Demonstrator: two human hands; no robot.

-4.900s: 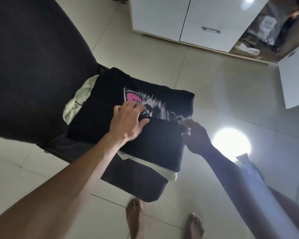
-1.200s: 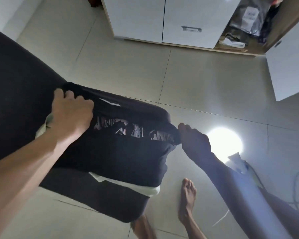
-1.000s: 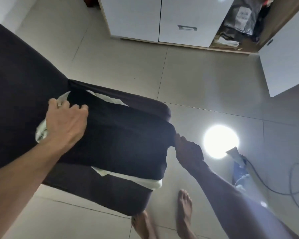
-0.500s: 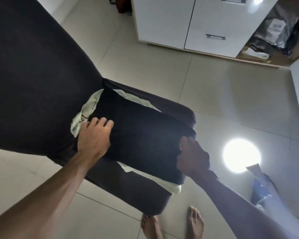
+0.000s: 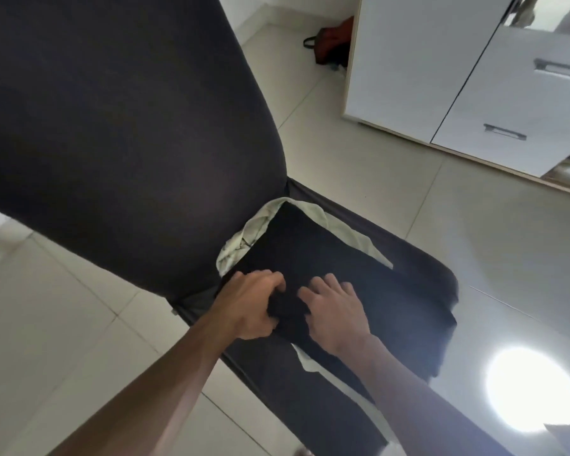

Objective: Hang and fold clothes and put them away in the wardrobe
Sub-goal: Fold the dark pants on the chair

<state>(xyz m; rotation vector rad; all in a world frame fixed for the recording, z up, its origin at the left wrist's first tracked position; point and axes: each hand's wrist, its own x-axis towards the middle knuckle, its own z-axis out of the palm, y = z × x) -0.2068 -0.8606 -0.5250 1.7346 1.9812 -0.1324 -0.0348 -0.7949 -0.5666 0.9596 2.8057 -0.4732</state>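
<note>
A folded black shirt (image 5: 359,274) lies on the seat of a dark chair (image 5: 112,126), on top of a pale garment (image 5: 254,232) whose edges stick out around it. My left hand (image 5: 252,304) grips the shirt's near-left corner, fingers curled round a bunch of the cloth. Just to its right, my right hand (image 5: 334,314) rests flat on the shirt with fingers spread. The shirt's print is hidden inside the fold.
The chair's tall dark backrest fills the upper left. A white wardrobe (image 5: 441,70) with drawers stands at the upper right on the tiled floor (image 5: 474,241). A red-and-black bag (image 5: 331,49) lies beside it. A bright light reflection (image 5: 533,393) shows at lower right.
The shirt was folded over so its print no longer shows. My right hand moved from the shirt's right edge to its near-left part, beside my left hand, which now bunches the corner.
</note>
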